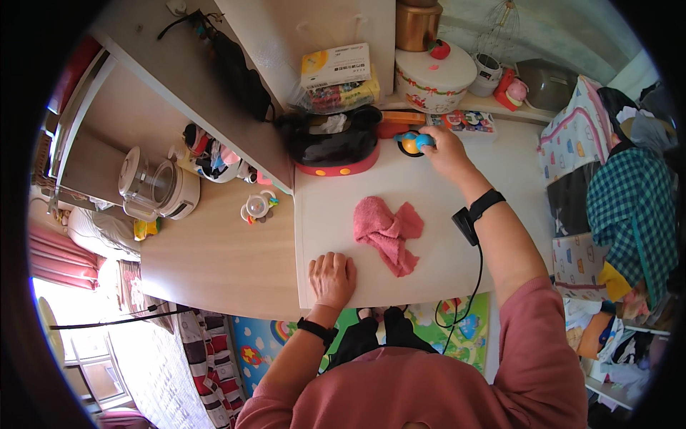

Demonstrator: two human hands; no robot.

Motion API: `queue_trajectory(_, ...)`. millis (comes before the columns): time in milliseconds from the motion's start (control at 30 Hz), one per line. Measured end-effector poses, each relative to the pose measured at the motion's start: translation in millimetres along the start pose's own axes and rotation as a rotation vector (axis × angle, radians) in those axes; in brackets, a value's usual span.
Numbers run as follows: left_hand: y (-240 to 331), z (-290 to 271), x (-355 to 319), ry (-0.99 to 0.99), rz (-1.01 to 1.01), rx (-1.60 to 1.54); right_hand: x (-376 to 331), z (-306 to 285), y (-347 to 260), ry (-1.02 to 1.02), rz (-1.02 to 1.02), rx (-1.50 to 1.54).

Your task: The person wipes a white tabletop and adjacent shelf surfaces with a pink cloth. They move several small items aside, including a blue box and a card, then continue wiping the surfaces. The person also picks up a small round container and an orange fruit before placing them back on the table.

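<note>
At the back of the white tabletop [325, 236], my right hand [447, 154] is closed on a small toy with round blue and orange parts [413, 144]. The toy is partly covered by my fingers, and its exact kind is unclear. My left hand [332, 280] lies palm down near the table's front left edge, fingers stretched out, holding nothing. Between my hands a crumpled pink cloth [386, 229] lies on the table. Left of the toy stands a black and red tissue box [332, 146] with rounded ears and a white tissue showing.
A wooden surface [221, 250] adjoins on the left, bearing a rattle-like toy [257, 206] and a glass-walled appliance [161, 186]. Behind are a white round tin [436, 79] and stacked boxes [336, 66]. Storage bags [572, 186] line the right. A cable [480, 275] hangs from my right wrist.
</note>
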State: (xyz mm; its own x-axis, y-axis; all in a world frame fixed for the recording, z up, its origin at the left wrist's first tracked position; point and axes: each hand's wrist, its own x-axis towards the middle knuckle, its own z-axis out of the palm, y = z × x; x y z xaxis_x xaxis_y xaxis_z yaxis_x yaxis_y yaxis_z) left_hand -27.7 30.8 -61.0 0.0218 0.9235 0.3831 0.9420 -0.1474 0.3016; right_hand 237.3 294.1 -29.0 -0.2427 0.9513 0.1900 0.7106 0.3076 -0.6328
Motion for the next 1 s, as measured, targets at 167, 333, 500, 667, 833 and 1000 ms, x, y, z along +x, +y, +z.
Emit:
queue_trajectory(167,-1.2,0.2,-3.3,-0.004,-0.003,-0.009,8.7,-3.4,-4.7,-0.05,0.128,0.019)
queue_trajectory(333,-2.2,1.3,-4.2,-0.016,-0.01,0.0,20.9,-6.0,-13.7,-0.017,0.11,-0.015)
queue_trajectory(500,-5.1,2.9,-6.0,-0.02,-0.022,-0.005,26.9,-1.8,-13.1,0.02,0.159,-0.058)
queue_trajectory(667,-8.8,4.8,-7.9,-0.015,-0.031,-0.024,26.7,1.5,-11.0,0.042,0.042,-0.06)
queue_trajectory(833,-12.2,5.8,-8.2,-0.023,-0.032,-0.022,25.3,5.2,-28.5,0.038,0.002,-0.243)
queue_trajectory(1000,-11.8,5.8,-10.0,-0.029,-0.037,-0.02,23.0,8.5,-42.2,0.056,0.041,-0.364)
